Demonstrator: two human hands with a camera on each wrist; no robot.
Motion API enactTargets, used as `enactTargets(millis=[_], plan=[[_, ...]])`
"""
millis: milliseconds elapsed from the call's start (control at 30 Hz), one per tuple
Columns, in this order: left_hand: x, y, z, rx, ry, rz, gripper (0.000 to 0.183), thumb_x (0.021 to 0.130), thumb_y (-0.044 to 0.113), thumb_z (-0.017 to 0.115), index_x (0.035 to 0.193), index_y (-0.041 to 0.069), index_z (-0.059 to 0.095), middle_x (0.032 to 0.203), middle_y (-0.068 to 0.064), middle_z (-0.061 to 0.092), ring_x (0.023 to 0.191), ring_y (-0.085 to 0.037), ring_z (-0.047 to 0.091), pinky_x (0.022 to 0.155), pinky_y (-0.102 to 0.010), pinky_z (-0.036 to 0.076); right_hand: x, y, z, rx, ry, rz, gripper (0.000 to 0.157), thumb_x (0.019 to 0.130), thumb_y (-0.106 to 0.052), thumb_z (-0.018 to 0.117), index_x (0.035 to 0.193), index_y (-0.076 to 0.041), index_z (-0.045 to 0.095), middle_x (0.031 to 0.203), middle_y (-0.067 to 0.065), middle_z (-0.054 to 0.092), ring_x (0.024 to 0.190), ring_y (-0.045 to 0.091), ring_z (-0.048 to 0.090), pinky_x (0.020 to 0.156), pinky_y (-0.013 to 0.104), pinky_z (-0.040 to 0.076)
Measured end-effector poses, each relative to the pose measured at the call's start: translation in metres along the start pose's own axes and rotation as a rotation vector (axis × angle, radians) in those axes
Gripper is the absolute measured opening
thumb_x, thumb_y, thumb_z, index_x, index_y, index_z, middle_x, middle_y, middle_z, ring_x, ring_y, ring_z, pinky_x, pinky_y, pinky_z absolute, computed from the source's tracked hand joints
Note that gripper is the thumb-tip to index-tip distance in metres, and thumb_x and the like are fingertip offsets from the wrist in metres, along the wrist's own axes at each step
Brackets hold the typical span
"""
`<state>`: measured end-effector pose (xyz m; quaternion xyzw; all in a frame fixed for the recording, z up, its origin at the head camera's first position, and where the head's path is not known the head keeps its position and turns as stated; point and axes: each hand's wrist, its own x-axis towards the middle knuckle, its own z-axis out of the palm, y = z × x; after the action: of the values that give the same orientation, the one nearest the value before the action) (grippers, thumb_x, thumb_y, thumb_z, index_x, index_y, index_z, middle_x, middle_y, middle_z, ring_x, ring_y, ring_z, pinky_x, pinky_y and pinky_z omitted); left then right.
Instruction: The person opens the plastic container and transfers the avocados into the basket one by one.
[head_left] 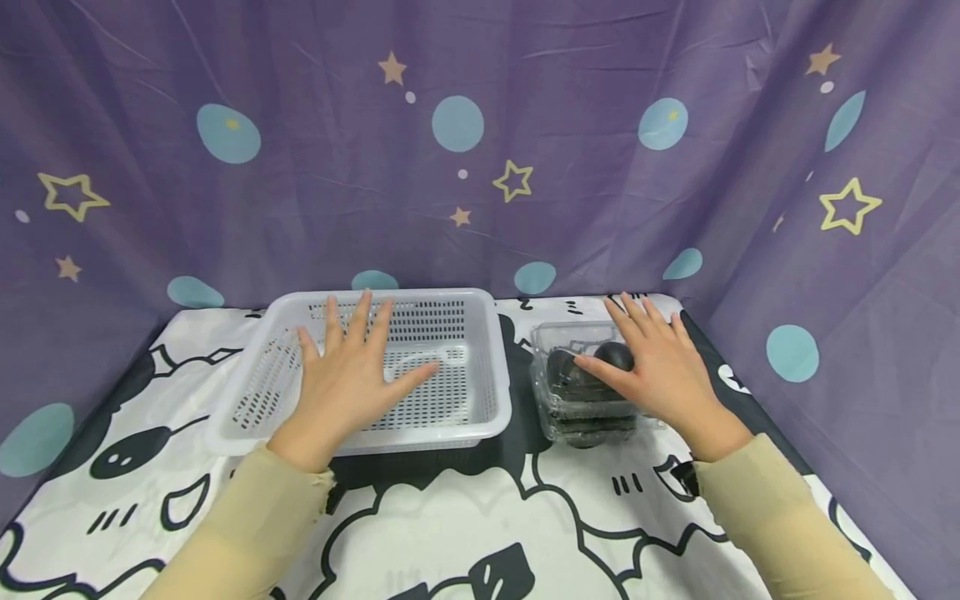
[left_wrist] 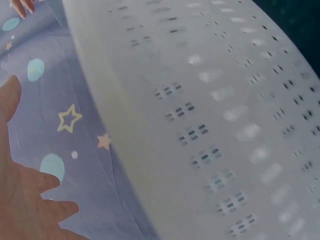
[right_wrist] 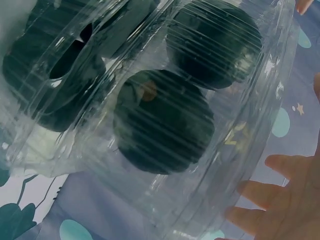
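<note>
My left hand [head_left: 345,379] is held over the white perforated plastic basket [head_left: 501,383], fingers spread and straight, gripping nothing. In the left wrist view the basket's slotted wall fills much of the picture, with the hand at the lower left. On the right, a clear plastic clamshell box [head_left: 551,333] appears stacked on another. Dark round objects [right_wrist: 162,122] lie inside; their kind cannot be told. My right hand [head_left: 667,375] hovers over the boxes' right side, fingers extended, covering part of them in the head view. Whether it touches the lid cannot be told.
A tablecloth [head_left: 465,525] with black-and-white cartoon prints covers the table. Behind and at both sides hangs a purple curtain [head_left: 322,192] with stars and blue dots. A strip of cloth separates basket and boxes.
</note>
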<state>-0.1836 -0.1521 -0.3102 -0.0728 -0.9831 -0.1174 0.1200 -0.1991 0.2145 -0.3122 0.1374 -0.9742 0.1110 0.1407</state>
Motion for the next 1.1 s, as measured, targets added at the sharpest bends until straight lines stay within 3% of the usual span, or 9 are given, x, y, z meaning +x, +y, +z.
enactTargets(millis=[233, 467, 767, 1100], plan=[[0.007, 0.020, 0.002, 0.015, -0.027, 0.044, 0.114, 0.078, 0.090, 0.039, 0.160, 0.016, 0.012, 0.167, -0.011, 0.001, 0.151, -0.043, -0.012, 0.111, -0.075, -0.003, -0.005, 0.005, -0.001, 0.014, 0.002, -0.016, 0.092, 0.088, -0.071, 0.054, 0.157, -0.017, 0.029, 0.162, 0.014, 0.028, 0.151, 0.037, 0.019, 0.120, 0.061, 0.012], [0.008, 0.036, 0.008, -0.061, -0.059, 0.107, 0.113, 0.081, 0.085, 0.046, 0.160, 0.015, 0.008, 0.167, -0.013, 0.001, 0.152, -0.040, -0.007, 0.119, -0.062, 0.011, -0.012, 0.006, -0.002, 0.024, -0.012, -0.025, 0.090, 0.088, -0.070, 0.055, 0.157, -0.019, 0.028, 0.162, 0.014, 0.029, 0.151, 0.039, 0.020, 0.120, 0.060, 0.013], [0.006, 0.059, 0.019, -0.108, -0.089, 0.153, 0.112, 0.082, 0.082, 0.050, 0.159, 0.010, 0.014, 0.167, -0.015, 0.006, 0.153, -0.039, -0.002, 0.119, -0.059, 0.017, -0.022, 0.003, 0.004, 0.032, 0.004, -0.055, 0.087, 0.088, -0.067, 0.059, 0.155, -0.017, 0.034, 0.159, 0.014, 0.035, 0.148, 0.041, 0.025, 0.120, 0.057, 0.017], [0.003, 0.090, 0.042, -0.209, -0.149, 0.235, 0.113, 0.081, 0.073, 0.063, 0.159, 0.007, 0.014, 0.164, -0.020, 0.015, 0.151, -0.035, 0.020, 0.113, -0.054, 0.035, -0.028, -0.002, 0.012, -0.012, -0.022, -0.110, 0.084, 0.087, -0.068, 0.059, 0.151, -0.017, 0.042, 0.156, 0.014, 0.040, 0.147, 0.040, 0.030, 0.117, 0.059, 0.022]])
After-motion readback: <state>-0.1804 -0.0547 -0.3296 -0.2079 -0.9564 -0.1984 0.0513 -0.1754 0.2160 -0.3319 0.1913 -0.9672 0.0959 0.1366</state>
